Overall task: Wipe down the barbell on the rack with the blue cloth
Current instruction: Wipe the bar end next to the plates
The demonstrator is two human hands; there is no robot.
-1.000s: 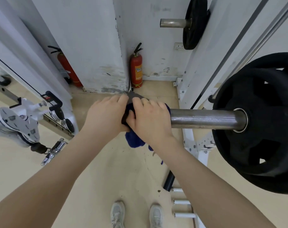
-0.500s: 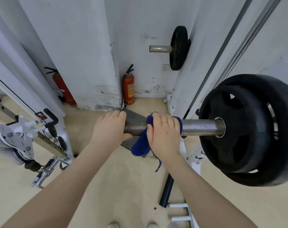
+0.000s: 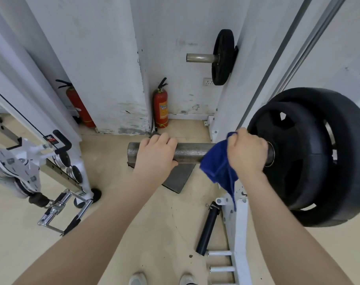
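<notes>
My right hand (image 3: 246, 152) has slid the blue cloth (image 3: 218, 169) along the barbell (image 3: 192, 153), right up to the big black plates (image 3: 306, 155). It squeezes the cloth tight. My left hand (image 3: 154, 155) still wraps the bar's bare end.

head cam | looks forward-down | close over barbell (image 3: 193, 153) | single view
</notes>
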